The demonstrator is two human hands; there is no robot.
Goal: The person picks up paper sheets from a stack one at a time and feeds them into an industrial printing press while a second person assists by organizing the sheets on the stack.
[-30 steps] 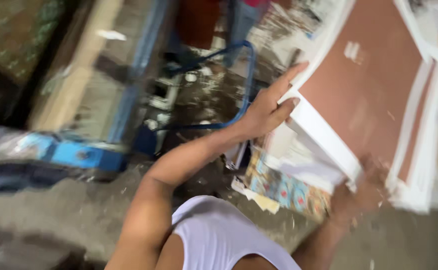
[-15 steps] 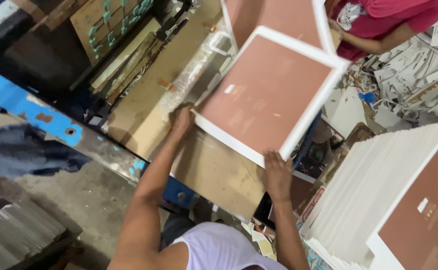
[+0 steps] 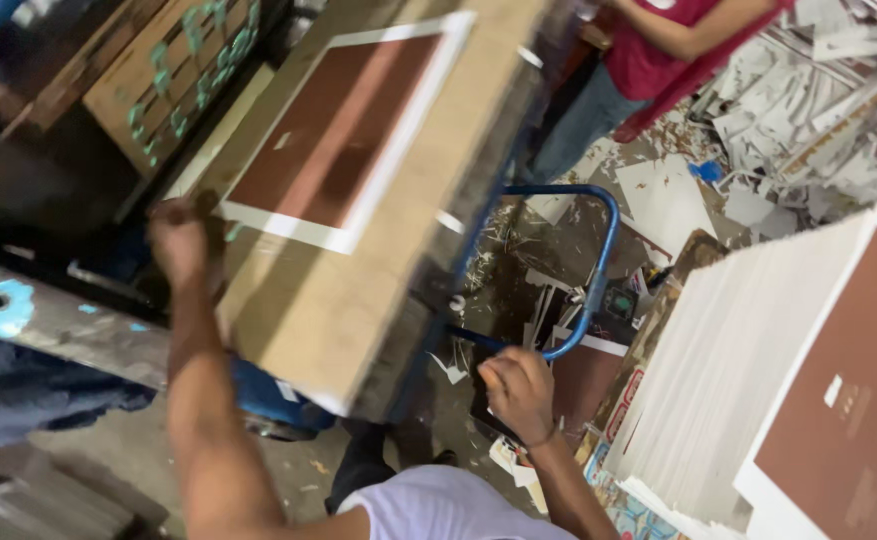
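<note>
- The brown sheet with white border point(image 3: 343, 130) is now lying flat on the wooden board point(image 3: 328, 310), no longer carried by both hands.
- The left hand point(image 3: 180, 240) is blurred beside the sheet's corner; its grip I cannot tell.
- The right hand point(image 3: 520, 392) is curling half closed, holding nothing, beside the blue bar point(image 3: 598, 270).

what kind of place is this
Probably a print or paper-cutting workshop: a tall stack of white-bordered brown sheets, one such sheet lying on a worn wooden board, and paper offcuts littering the floor.
</note>
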